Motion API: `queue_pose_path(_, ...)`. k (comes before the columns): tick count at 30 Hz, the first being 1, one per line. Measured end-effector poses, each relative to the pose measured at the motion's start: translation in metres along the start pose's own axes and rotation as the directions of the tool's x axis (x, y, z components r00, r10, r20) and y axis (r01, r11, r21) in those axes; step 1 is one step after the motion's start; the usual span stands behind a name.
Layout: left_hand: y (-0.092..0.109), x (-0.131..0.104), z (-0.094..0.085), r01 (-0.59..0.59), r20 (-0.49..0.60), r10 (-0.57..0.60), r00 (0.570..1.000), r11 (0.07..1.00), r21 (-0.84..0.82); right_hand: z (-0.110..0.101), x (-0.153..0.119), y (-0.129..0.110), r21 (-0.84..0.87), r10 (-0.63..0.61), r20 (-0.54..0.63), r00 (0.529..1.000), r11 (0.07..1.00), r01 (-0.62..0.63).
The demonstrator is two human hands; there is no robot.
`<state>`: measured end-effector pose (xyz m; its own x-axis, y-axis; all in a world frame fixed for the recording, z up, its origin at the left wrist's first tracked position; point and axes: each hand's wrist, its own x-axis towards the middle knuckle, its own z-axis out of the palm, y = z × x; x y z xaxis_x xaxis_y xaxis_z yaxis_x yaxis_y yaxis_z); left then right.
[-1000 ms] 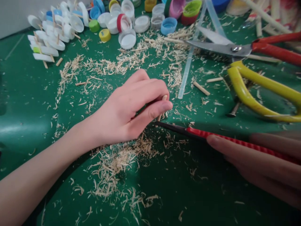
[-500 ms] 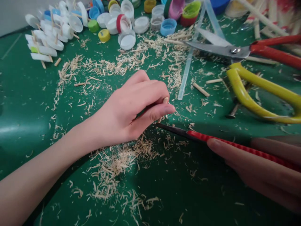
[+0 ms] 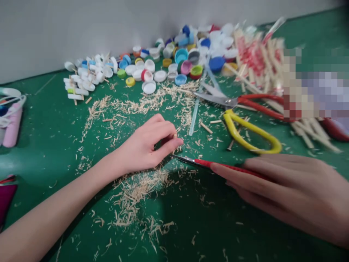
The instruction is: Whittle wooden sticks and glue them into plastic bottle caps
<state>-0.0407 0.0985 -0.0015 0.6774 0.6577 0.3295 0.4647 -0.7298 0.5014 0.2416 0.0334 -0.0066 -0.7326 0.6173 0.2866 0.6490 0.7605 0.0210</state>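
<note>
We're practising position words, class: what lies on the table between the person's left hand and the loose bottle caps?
Pale wood shavings lie scattered between the left hand and the bottle caps, as the head view shows.

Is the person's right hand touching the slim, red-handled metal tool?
Touching. The head view shows the right hand gripping the metal tool, one fingertip against its red handle.

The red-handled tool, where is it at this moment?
In the head view, the red-handled tool is right of centre, in the right hand, its tip close to the left hand.
</note>
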Motion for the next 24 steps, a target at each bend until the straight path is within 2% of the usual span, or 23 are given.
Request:
queue_pose_path(2,0.000,0.000,-0.001,-0.007,-0.005,0.006,1.000,1.000,-0.014,-0.005,0.008,-0.003,0.015,-0.068,-0.034,0.997,0.998,0.068)
queue_pose_path(4,0.001,-0.001,-0.001,-0.010,-0.016,0.010,1.000,1.000,-0.029,-0.008,0.014,-0.006,0.003,-0.067,-0.049,0.997,0.998,0.067)
queue_pose_path(10,0.003,-0.004,0.001,-0.002,-0.037,0.000,0.999,0.999,-0.039,-0.009,0.021,-0.020,-0.054,-0.066,0.013,0.998,0.996,0.067)
queue_pose_path(13,0.004,-0.005,0.001,0.058,-0.031,-0.059,0.998,0.998,-0.028,-0.011,0.027,-0.026,-0.083,-0.005,0.046,0.999,0.996,0.009)
queue_pose_path(16,0.007,-0.006,0.001,0.047,-0.040,-0.048,0.998,0.999,-0.012,-0.015,0.032,-0.034,-0.093,0.092,0.037,0.995,0.992,-0.089)
queue_pose_path(20,0.010,-0.010,0.000,0.047,-0.050,-0.048,0.998,0.999,-0.007,-0.020,0.039,-0.049,0.004,0.210,0.012,0.978,0.978,-0.210)
queue_pose_path(24,0.012,-0.018,-0.005,0.066,-0.025,-0.067,0.997,0.998,-0.004,-0.020,0.047,-0.057,-0.019,0.253,0.011,0.967,0.967,-0.253)
